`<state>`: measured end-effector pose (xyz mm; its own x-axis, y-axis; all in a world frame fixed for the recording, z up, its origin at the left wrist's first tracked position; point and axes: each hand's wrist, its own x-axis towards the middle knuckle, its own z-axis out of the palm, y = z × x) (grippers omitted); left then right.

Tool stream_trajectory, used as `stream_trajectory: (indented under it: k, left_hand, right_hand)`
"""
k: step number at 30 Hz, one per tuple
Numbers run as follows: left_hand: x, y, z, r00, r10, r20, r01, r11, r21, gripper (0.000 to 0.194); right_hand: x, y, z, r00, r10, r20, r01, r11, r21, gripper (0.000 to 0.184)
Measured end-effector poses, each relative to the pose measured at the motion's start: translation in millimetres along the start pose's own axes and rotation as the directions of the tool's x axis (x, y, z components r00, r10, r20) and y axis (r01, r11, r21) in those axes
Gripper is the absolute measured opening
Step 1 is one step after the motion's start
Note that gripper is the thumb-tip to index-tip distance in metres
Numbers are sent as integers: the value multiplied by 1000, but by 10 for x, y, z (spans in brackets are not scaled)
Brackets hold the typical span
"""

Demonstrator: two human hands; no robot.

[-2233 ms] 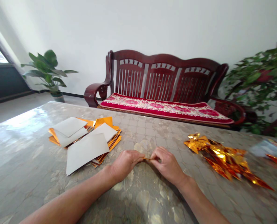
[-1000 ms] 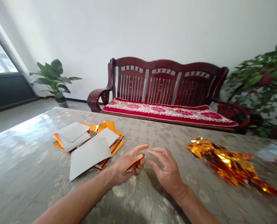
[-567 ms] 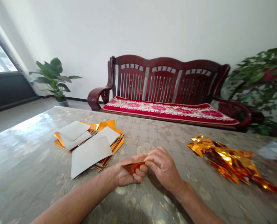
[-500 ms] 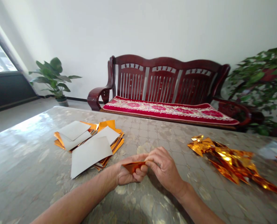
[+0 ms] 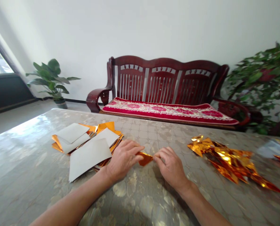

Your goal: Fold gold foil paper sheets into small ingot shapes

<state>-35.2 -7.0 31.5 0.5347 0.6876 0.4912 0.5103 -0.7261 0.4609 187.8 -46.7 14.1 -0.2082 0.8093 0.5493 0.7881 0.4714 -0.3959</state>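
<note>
I see both hands low over the marbled table (image 5: 24, 175), pinching a small folded piece of gold foil paper (image 5: 145, 158) between them: my left hand (image 5: 123, 158) grips its left end, my right hand (image 5: 170, 166) its right end. Just left of my left hand lies a loose stack of gold-and-white sheets (image 5: 88, 146). To the right sits a heap of folded gold shapes (image 5: 227, 161). Beyond the table stand a red wooden bench (image 5: 163, 91) and potted plants (image 5: 51, 78).
</note>
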Motion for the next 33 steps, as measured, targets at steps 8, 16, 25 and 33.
stream_trajectory:
  k: [8,16,25,33]
  left_hand:
    - [-47,43,110,993,98,72,-112,967,228,28]
    - [-78,-8,158,991,86,99,-104,977,187,31]
    - [-113,-26,204,996,45,71,-51,995,84,29]
    - [-105,22,237,994,4,110,-14,996,88,28]
  right_hand:
    - [-25,8,4,1000,-16,10,16,1000,15,24]
    - [-25,-39,-9,999,-45,11,45,998,32,25]
    - [-30,-57,-23,997,-31,74,29,999,29,21]
    - [-47,-34,15,990,71,125,-80,994,72,18]
